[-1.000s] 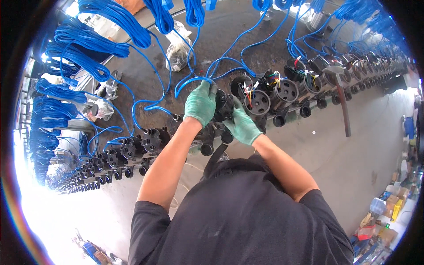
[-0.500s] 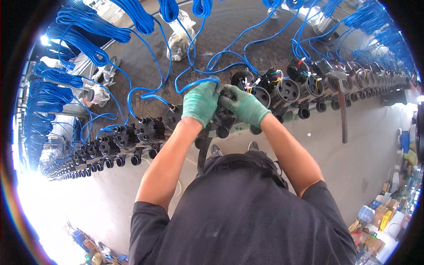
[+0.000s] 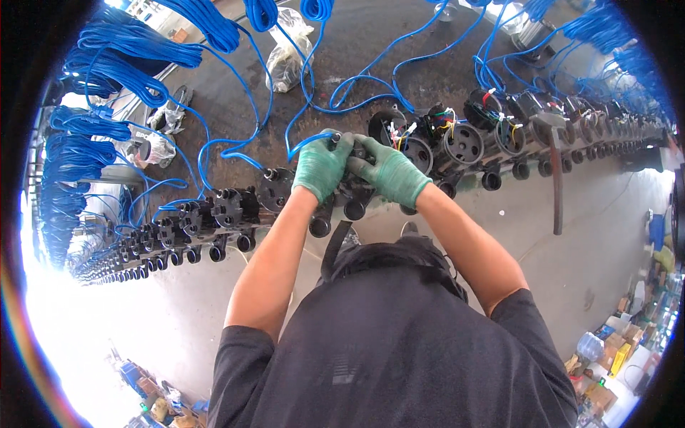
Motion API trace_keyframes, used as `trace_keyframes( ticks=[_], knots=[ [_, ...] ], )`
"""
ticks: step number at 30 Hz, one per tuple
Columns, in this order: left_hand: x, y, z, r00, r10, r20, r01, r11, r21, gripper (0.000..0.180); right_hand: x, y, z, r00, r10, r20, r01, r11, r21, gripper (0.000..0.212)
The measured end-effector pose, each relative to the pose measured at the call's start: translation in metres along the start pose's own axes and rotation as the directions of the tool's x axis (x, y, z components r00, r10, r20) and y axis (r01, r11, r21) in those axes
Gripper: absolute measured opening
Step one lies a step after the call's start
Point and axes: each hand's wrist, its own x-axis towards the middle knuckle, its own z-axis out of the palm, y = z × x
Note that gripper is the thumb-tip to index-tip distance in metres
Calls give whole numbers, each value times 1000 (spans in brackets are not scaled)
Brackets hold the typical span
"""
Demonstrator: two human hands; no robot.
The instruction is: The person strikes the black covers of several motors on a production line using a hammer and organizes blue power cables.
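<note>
Since a second ago, I've brought the right hand (image 3: 394, 171) up from the black housing's (image 3: 356, 191) near right side toward its far end, close to the left hand (image 3: 319, 165). Both hands' fingers curl around the housing between them, contacts partly hidden; a blue cable (image 3: 302, 147) meets the left fingers.

Dark capital lettering, only partly visible, stands at the crumpled clear plastic wrap (image 3: 161, 151), left. A small pale print on the black shirt (image 3: 428, 342) is illegible.
</note>
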Motion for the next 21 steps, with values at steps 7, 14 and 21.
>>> trace_keyframes(
  ticks=[7, 14, 21],
  knots=[
    [-11, 10, 5, 996, 69, -52, -70, 997, -13, 31, -3, 7, 0, 999, 37, 29, -39, 997, 67, 74],
    [-7, 15, -1, 991, 135, -9, -129, 962, 241, 27, 2, 9, -3, 996, 73, 43, -76, 994, 75, 74],
    [-12, 3, 5, 986, 140, -90, -121, 974, 191, 26, 4, -5, -15, 984, 44, 174, -57, 996, 71, 65]
  ],
)
